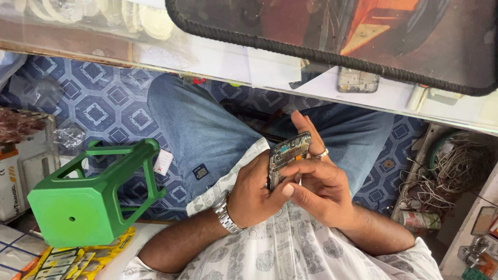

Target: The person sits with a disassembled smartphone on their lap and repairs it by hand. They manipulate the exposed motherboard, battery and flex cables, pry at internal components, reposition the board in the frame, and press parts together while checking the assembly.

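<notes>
While the person sits in blue jeans (207, 135), both hands meet over the lap. Their left hand (254, 192), a metal watch (225, 213) on its wrist, has its grip closed around a slim grey phone frame with exposed parts (288, 155). Their ringed right hand (319, 184) pinches the frame's lower edge. A green plastic stool (91, 194) lies tipped on the patterned blue floor (104, 98).

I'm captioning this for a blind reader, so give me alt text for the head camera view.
Seen from above, a seated person's left hand and right hand hold an opened phone frame on edge over a lap in blue jeans. A green plastic stool lies tipped on the patterned blue floor, beside a glass counter.
</notes>
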The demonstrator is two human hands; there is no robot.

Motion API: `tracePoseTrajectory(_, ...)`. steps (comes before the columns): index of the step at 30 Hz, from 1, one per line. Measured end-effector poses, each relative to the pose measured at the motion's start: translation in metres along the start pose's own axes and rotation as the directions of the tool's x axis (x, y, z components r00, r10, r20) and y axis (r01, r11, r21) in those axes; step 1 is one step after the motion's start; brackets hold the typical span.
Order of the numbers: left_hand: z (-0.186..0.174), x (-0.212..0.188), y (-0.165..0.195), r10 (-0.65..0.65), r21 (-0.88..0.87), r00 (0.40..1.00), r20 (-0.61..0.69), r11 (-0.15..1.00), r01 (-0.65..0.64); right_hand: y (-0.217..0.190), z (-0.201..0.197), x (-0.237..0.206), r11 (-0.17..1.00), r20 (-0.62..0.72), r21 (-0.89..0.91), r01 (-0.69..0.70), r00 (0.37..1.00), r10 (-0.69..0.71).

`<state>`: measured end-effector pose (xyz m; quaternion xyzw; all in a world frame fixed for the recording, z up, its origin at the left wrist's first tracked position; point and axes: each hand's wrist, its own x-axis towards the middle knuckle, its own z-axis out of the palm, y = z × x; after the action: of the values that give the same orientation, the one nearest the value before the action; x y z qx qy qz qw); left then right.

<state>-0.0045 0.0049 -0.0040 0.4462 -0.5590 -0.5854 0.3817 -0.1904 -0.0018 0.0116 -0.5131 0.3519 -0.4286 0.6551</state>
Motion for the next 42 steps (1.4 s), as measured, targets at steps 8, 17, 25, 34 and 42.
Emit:
tracePoseTrajectory(8,-0.002,0.003,0.006,0.031,-0.015,0.999,0.035,0.999,-0.031,-0.004,0.002,0.007,0.792,-0.069,-0.585,0.176,0.962,-0.265)
tracePoseTrajectory(17,-0.002,0.004,0.001,0.025,-0.035,0.997,0.075,0.999,-0.022,-0.002,0.009,0.010,0.454,0.027,-0.847,0.276,0.876,-0.482)
tracePoseTrajectory(25,-0.001,0.000,-0.004,-0.005,-0.058,0.998,0.056,0.998,0.009,0.001,0.005,0.000,0.289,0.202,-0.882,0.373,0.852,-0.484)
tracePoseTrajectory(34,0.001,0.001,0.005,0.112,0.015,0.993,-0.029,0.994,-0.112,-0.010,0.001,-0.003,0.828,0.002,-0.523,0.203,0.971,-0.238)
tracePoseTrajectory(42,0.002,0.001,0.003,0.025,0.035,0.999,-0.028,0.999,-0.024,-0.005,-0.003,-0.005,0.871,0.021,-0.472,0.133,0.990,-0.140)
